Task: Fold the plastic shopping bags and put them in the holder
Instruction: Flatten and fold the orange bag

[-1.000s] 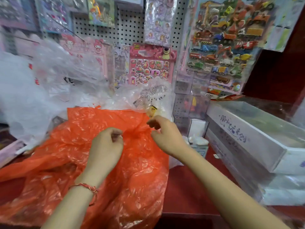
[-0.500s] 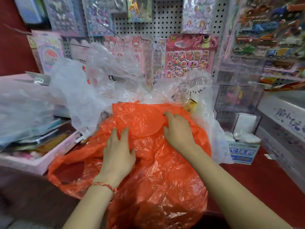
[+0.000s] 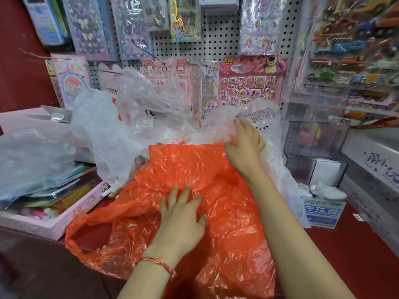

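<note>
The orange bag sprawls across the counter middle, its long axis running from seven o'clock, where a handle loops, up to one o'clock. Behind it at twelve lies a heap of clear bags. The left hand lies flat, fingers spread, pressing the bag's centre. The right hand, nearer the top edge at one o'clock, curls loosely over the orange-clear boundary; whether it pinches anything I can't tell. No holder in sight.

My right hand has slid up to the orange bag's top edge; my left hand has slipped lower, fingers spread flat.
</note>
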Available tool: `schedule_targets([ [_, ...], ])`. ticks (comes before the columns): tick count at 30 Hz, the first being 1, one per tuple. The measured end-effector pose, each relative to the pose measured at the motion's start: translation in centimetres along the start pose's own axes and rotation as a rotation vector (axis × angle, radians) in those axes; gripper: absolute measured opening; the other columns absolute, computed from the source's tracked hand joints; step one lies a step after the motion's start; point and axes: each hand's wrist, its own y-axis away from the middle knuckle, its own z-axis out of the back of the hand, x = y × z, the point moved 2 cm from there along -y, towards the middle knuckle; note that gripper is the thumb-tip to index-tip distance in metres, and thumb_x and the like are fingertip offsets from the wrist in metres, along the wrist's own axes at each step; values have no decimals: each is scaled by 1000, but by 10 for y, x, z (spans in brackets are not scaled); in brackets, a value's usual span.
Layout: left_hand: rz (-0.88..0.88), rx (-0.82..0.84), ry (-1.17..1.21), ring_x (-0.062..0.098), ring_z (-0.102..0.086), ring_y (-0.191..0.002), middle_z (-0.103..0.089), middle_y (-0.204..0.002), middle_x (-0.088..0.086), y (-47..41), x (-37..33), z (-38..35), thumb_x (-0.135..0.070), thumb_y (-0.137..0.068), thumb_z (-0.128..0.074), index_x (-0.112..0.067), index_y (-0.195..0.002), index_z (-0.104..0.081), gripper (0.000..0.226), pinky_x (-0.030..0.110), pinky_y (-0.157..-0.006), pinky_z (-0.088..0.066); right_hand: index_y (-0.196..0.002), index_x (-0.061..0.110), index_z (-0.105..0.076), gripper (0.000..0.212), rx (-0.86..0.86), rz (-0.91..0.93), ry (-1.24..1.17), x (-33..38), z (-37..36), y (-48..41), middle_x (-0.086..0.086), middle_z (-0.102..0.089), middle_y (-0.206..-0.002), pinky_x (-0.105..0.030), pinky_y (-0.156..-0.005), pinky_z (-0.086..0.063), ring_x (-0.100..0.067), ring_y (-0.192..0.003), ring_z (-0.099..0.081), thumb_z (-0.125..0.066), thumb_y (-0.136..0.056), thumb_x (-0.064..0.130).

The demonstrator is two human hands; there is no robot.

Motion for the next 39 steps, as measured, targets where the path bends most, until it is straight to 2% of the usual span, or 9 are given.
schedule_targets([
  [8, 75, 74, -35, 21, 9, -145, 4, -159, -2, -9, 0, -8, -47, -95, -38, -31, -149, -14, 61, 44, -117, 3, -138, 9, -44, 63, -295, 209, -686, 42, 77, -5, 1, -39, -145, -47, -109, -35, -16, -136, -34, -39, -75, 3],
  [13, 108, 91, -20, 22, 5, -145, 3, -159, -1, -13, -2, -8, -50, -94, -38, -31, -149, -13, 63, 43, -118, -2, -144, 23, -33, 65, -169, 122, -790, 43, 85, 5, 8, -28, -152, -33, -117, -23, -4, -139, -26, -43, -88, -8],
  [16, 116, 85, 20, 23, 2, -145, 1, -159, 2, -13, -8, -7, -49, -95, -39, -31, -149, -12, 64, 41, -118, -5, -148, 23, -22, 75, -120, -9, -1114, 46, 95, 9, 4, -22, -155, -29, -110, -29, -6, -138, -27, -39, -87, -18],
  [22, 123, 52, 85, 24, -3, -145, -3, -158, 4, -16, -15, -11, -49, -94, -40, -39, -148, -8, 64, 37, -117, -10, -139, 11, -39, 67, -64, 195, -1653, 60, 148, 16, 3, -51, -130, -26, -97, -47, -10, -123, -50, -55, -75, -2],
  [26, 94, -161, 265, 15, -28, -138, -36, -147, -1, -17, -18, 0, -43, -95, -44, -25, -143, -33, 53, 22, -112, -19, -108, 11, -63, 46, -11, -16, -1288, 31, 123, 18, 8, -67, -93, -26, -87, -51, -7, -90, -62, -77, -66, 19],
  [29, 80, -348, 620, 9, -47, -121, -49, -119, -14, -12, -21, 24, -33, -94, -52, -22, -129, -51, 37, 19, -99, -32, -91, 17, -69, 10, 26, -138, -894, 15, 95, 27, 10, -68, -81, -17, -76, -49, -3, -78, -61, -66, -85, 10],
  [33, 95, -275, 992, 7, -49, -116, -56, -120, -10, -6, -21, 36, -38, -90, -55, -24, -123, -57, 36, 13, -87, -35, -74, 5, -70, 14, 146, -56, -800, 23, 87, 38, 3, -65, -67, -9, -62, -44, -4, -64, -57, -64, -86, 5],
  [36, 146, -146, 1186, 9, -46, -121, -56, -122, -12, -5, -23, 36, -86, -58, -49, -37, -111, -60, 73, 31, -101, -32, -66, 2, -64, 16, 202, 20, -844, 36, 87, 46, 2, -55, -61, -12, -56, -38, -5, -58, -47, -68, -82, 3],
  [39, 174, -96, 1497, 16, -52, -120, -59, -123, -10, -2, -24, 47, -87, -59, -45, -36, -120, -55, 80, 45, -96, -41, -57, 11, -56, 27, 303, 60, -700, 39, 77, 59, 8, -46, -50, -14, -53, -33, 0, -50, -39, -68, -80, 3],
])
